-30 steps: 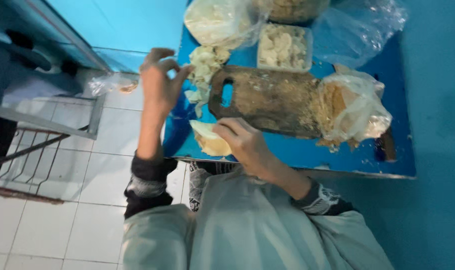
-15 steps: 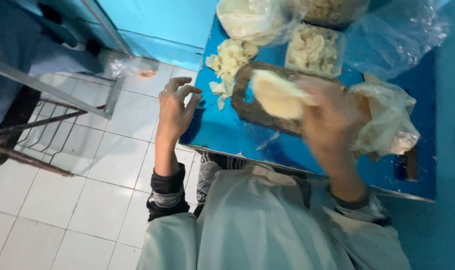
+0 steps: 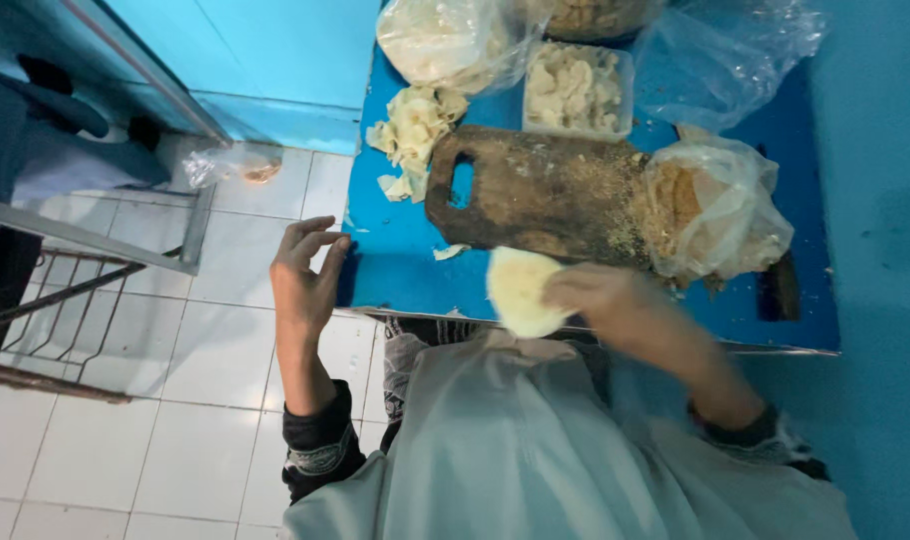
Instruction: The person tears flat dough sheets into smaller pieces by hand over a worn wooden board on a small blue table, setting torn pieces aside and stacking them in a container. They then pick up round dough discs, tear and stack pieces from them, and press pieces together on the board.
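Observation:
My right hand point(image 3: 600, 295) grips a pale round piece of dough point(image 3: 520, 290) at the near edge of the blue table point(image 3: 395, 260). My left hand point(image 3: 305, 270) hovers empty, fingers spread, just left of the table over the tiled floor. Beyond the dough lies a dark wooden cutting board point(image 3: 545, 190) with a handle hole, dusted with crumbs. A pile of pale dough scraps point(image 3: 415, 125) lies at the board's far left corner.
A clear bag of brownish crumbs point(image 3: 710, 205) sits on the board's right end. A plastic tub of pale pieces point(image 3: 575, 85) and more bags point(image 3: 445, 40) stand at the back. A metal frame point(image 3: 85, 250) and a small bag point(image 3: 240, 165) are on the floor at left.
My right hand has brought the dough piece from over the board down to the table's near edge. My left hand stayed raised beside the table, shifting slightly.

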`<move>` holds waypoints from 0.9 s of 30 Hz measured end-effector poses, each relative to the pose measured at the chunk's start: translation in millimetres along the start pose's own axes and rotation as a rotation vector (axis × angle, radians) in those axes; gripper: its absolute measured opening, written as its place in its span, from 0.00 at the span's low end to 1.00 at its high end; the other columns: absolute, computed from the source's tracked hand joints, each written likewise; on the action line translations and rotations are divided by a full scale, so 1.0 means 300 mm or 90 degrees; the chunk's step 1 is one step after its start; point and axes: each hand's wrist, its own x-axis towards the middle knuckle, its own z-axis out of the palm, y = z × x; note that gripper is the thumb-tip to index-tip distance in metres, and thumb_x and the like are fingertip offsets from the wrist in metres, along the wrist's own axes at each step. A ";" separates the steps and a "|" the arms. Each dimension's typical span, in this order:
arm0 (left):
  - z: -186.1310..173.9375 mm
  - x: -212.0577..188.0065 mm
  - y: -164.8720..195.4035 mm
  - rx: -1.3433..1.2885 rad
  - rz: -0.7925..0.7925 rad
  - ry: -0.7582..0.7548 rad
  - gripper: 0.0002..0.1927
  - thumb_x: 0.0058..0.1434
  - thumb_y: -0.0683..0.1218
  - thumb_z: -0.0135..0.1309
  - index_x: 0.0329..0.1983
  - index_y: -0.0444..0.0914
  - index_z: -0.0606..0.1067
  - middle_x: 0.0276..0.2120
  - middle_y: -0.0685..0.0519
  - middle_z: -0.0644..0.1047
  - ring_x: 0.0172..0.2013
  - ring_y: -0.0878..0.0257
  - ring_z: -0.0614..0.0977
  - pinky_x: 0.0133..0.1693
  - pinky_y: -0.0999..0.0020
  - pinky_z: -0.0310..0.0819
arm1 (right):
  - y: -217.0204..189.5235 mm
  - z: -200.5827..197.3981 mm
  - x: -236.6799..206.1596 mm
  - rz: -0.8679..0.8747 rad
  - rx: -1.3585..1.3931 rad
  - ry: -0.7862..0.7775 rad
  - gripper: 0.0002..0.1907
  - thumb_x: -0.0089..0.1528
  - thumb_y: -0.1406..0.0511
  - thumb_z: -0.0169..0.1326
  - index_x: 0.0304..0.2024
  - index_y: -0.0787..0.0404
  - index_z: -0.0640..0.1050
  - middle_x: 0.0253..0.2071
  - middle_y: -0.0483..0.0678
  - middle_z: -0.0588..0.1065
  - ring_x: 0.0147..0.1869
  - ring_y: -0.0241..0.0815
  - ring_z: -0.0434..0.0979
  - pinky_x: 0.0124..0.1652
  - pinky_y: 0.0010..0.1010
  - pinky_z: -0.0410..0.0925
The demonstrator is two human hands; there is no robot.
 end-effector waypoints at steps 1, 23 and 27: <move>0.018 0.001 0.016 -0.010 0.013 0.002 0.06 0.65 0.40 0.60 0.43 0.34 0.82 0.51 0.43 0.80 0.51 0.50 0.83 0.52 0.61 0.76 | 0.013 -0.060 -0.027 0.006 -0.008 0.018 0.14 0.57 0.75 0.52 0.44 0.60 0.80 0.50 0.51 0.80 0.55 0.52 0.81 0.52 0.39 0.74; 0.365 0.034 0.264 0.025 0.143 0.000 0.21 0.61 0.48 0.66 0.55 0.37 0.78 0.60 0.44 0.76 0.61 0.50 0.72 0.63 0.54 0.65 | 0.228 -0.109 0.046 0.202 0.410 0.531 0.13 0.70 0.70 0.54 0.57 0.67 0.77 0.50 0.49 0.80 0.49 0.37 0.81 0.49 0.29 0.74; 0.487 0.043 0.348 -0.560 -0.092 -0.145 0.24 0.59 0.43 0.65 0.58 0.31 0.75 0.53 0.47 0.79 0.52 0.62 0.79 0.55 0.64 0.73 | 0.235 -0.015 0.112 0.196 0.745 0.488 0.14 0.73 0.72 0.54 0.60 0.71 0.76 0.52 0.52 0.80 0.48 0.39 0.79 0.47 0.28 0.70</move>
